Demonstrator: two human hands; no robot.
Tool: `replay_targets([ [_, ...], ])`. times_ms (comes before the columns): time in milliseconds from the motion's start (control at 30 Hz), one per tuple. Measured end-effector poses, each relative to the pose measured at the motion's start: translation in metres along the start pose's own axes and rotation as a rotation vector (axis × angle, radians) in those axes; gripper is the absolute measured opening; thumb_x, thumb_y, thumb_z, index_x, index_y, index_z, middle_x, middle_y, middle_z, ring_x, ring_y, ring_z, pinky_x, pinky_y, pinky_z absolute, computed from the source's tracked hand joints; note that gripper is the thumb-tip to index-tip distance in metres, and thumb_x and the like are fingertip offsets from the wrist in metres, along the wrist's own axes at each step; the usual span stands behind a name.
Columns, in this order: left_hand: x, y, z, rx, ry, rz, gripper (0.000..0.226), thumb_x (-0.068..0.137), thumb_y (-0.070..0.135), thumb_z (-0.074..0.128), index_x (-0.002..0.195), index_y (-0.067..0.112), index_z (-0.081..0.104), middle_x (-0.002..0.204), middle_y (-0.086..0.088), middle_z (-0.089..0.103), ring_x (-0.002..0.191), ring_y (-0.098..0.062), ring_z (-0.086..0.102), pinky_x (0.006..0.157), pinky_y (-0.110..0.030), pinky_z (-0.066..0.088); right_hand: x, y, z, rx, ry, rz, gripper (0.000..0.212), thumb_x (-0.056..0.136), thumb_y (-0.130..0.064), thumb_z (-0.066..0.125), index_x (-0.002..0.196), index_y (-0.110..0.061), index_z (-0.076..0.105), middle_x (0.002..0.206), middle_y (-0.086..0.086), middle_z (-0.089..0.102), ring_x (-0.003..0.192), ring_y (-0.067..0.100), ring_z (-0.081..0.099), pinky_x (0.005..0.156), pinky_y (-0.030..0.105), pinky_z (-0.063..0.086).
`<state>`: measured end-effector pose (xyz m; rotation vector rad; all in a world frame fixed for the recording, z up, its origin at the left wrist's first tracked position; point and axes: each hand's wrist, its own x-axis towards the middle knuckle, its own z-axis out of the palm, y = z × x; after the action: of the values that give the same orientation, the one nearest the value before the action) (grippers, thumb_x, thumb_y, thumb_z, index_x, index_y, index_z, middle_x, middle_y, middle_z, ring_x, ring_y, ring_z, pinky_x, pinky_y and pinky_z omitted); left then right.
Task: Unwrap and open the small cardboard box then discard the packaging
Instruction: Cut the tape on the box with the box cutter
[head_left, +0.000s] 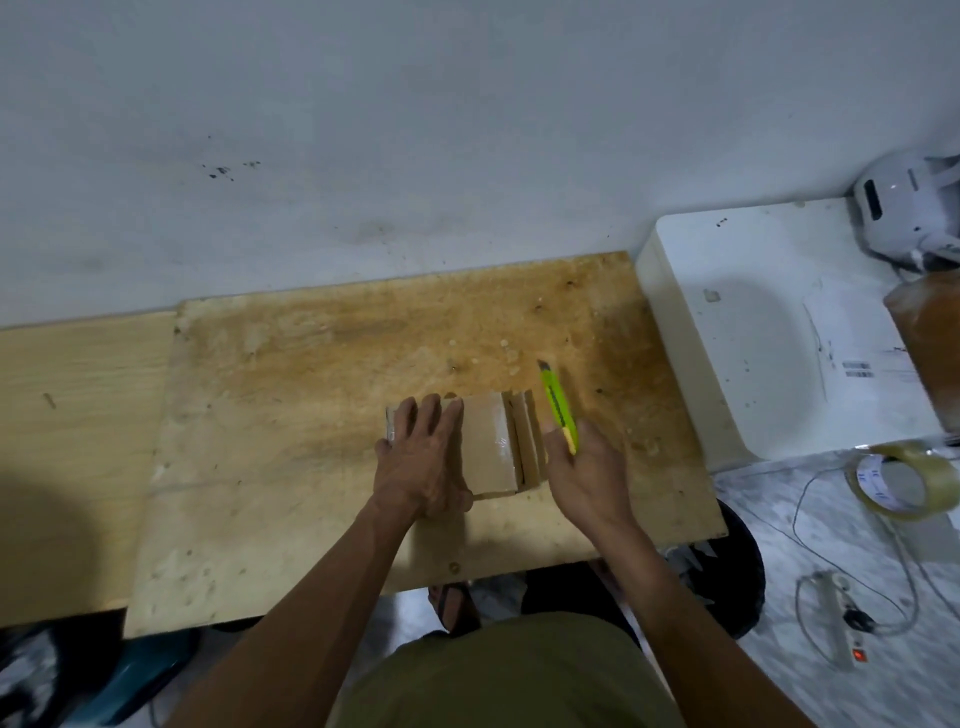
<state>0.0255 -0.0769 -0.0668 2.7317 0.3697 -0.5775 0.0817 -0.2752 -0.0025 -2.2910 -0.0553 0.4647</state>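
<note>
A small brown cardboard box (491, 441) lies on the stained plywood board (322, 374), with clear tape shining on its top. A flap stands up along its right side (530, 441). My left hand (423, 457) lies flat on the box's left part, fingers straight and pressing down. Just right of the box, my right hand (587, 473) grips a green and yellow utility knife (558, 408), its blade tip pointing away from me.
A white appliance top (753, 332) with a printed label stands to the right. A roll of clear tape (904, 480) sits beside it. A black bin (737, 571) stands under the board's right corner. Cables and a power strip (841, 623) lie on the floor.
</note>
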Motion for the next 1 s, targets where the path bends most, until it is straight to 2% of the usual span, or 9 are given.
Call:
replay_targets([
  [167, -0.003, -0.001, 0.000, -0.050, -0.030, -0.025, 0.127, 0.062, 0.058, 0.081, 0.153, 0.035, -0.005, 0.162, 0.004, -0.009, 0.148, -0.028, -0.014, 0.109, -0.070, 0.023, 0.066, -0.011, 0.023, -0.184, -0.109, -0.115, 0.047, 0.097, -0.051, 0.040, 0.095, -0.007, 0.059, 0.088, 0.009, 0.059, 0.082, 0.028, 0.057, 0.064, 0.031, 0.035],
  [333, -0.013, 0.005, -0.001, -0.118, 0.003, -0.113, 0.131, 0.057, 0.060, 0.083, 0.154, 0.039, -0.002, 0.163, 0.006, -0.014, 0.149, -0.028, -0.018, 0.112, -0.068, 0.018, 0.111, -0.025, 0.044, -0.263, -0.295, -0.262, 0.036, 0.090, -0.046, 0.058, 0.079, -0.014, 0.049, 0.086, 0.006, 0.050, 0.081, 0.029, 0.054, 0.066, 0.032, 0.039],
  [500, -0.038, 0.016, 0.017, -0.378, 0.313, -0.452, 0.120, 0.061, 0.089, 0.056, 0.154, 0.025, 0.012, 0.162, -0.008, 0.013, 0.148, -0.033, 0.010, 0.116, -0.057, 0.021, 0.130, -0.025, 0.062, -0.266, -0.483, -0.213, 0.044, 0.082, -0.037, 0.072, 0.058, -0.019, 0.039, 0.059, 0.002, 0.047, 0.060, 0.022, 0.048, 0.057, 0.031, 0.037],
  [567, -0.047, 0.021, 0.026, -0.606, 0.415, -0.700, 0.109, 0.070, 0.078, 0.063, 0.150, 0.016, 0.022, 0.154, -0.015, 0.025, 0.141, -0.037, 0.025, 0.114, -0.051, 0.027, 0.133, -0.022, 0.066, -0.242, -0.520, -0.230, 0.047, 0.081, -0.030, 0.074, 0.055, -0.019, 0.037, 0.059, 0.000, 0.047, 0.058, 0.019, 0.046, 0.057, 0.031, 0.037],
  [700, -0.051, 0.026, 0.032, -0.942, 0.375, -1.010, 0.086, 0.075, 0.054, 0.075, 0.138, 0.011, 0.035, 0.136, -0.015, 0.038, 0.116, -0.035, 0.053, 0.091, -0.037, 0.046, 0.131, -0.020, 0.071, -0.158, -0.526, -0.217, 0.047, 0.082, -0.021, 0.073, 0.054, -0.019, 0.036, 0.076, 0.006, 0.059, 0.067, 0.020, 0.055, 0.059, 0.030, 0.040],
  [800, -0.043, 0.025, 0.038, -1.150, 0.402, -1.096, 0.076, 0.070, 0.053, 0.078, 0.125, 0.012, 0.044, 0.121, -0.012, 0.054, 0.101, -0.029, 0.060, 0.087, -0.040, 0.055, 0.124, -0.022, 0.071, -0.107, -0.489, -0.165, 0.046, 0.083, -0.016, 0.073, 0.055, -0.020, 0.037, 0.085, 0.021, 0.071, 0.080, 0.033, 0.067, 0.065, 0.030, 0.045],
  [867, -0.039, 0.027, 0.038, -1.254, 0.444, -1.128, 0.073, 0.070, 0.047, 0.081, 0.123, 0.014, 0.044, 0.117, -0.010, 0.058, 0.099, -0.028, 0.061, 0.085, -0.044, 0.057, 0.119, -0.022, 0.069, -0.082, -0.463, -0.146, 0.046, 0.082, -0.016, 0.073, 0.054, -0.020, 0.037, 0.075, 0.016, 0.067, 0.071, 0.026, 0.063, 0.064, 0.031, 0.043],
  [933, -0.038, 0.028, 0.033, -1.250, 0.471, -1.110, 0.072, 0.072, 0.041, 0.082, 0.127, 0.015, 0.042, 0.119, -0.009, 0.056, 0.102, -0.027, 0.059, 0.086, -0.042, 0.056, 0.110, -0.021, 0.068, -0.045, -0.440, -0.107, 0.046, 0.082, -0.016, 0.073, 0.054, -0.018, 0.037, 0.071, 0.020, 0.064, 0.067, 0.028, 0.063, 0.061, 0.029, 0.040],
  [1000, -0.037, 0.025, 0.028, -1.221, 0.480, -1.043, 0.074, 0.074, 0.037, 0.082, 0.130, 0.016, 0.040, 0.124, -0.010, 0.052, 0.105, -0.026, 0.057, 0.088, -0.041, 0.054, 0.100, -0.018, 0.068, -0.005, -0.391, -0.049, 0.042, 0.083, -0.018, 0.072, 0.056, -0.014, 0.040, 0.085, 0.028, 0.069, 0.082, 0.038, 0.067, 0.058, 0.030, 0.043],
])
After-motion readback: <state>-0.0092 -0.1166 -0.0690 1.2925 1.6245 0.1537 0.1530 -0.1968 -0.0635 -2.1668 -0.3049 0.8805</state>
